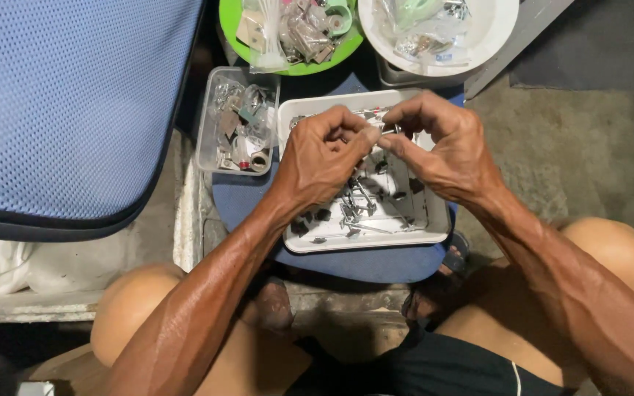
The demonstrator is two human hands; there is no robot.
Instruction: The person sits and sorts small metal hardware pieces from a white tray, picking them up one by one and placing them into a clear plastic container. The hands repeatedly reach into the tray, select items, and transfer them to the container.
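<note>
- My left hand [324,150] and right hand [445,143] met just above the white tray [438,224], fingertips touching.
- Between them I pinched a small metal part [388,130], thumb and forefinger of each hand closed on it from either side; it was too small to tell its shape.
- The tray under my hands held loose screws [361,209] and dark bits, and sat on a blue cushion [376,264].
- Left of the tray stood a clear plastic box [210,147] of mixed hardware.
- Beyond the tray were a green bowl [229,26] and a white bowl [497,33], both holding small bagged parts.
- Far left of the tray was a blue mesh chair back [67,103].
- My bare knees [130,308] were nearer me than the tray.
</note>
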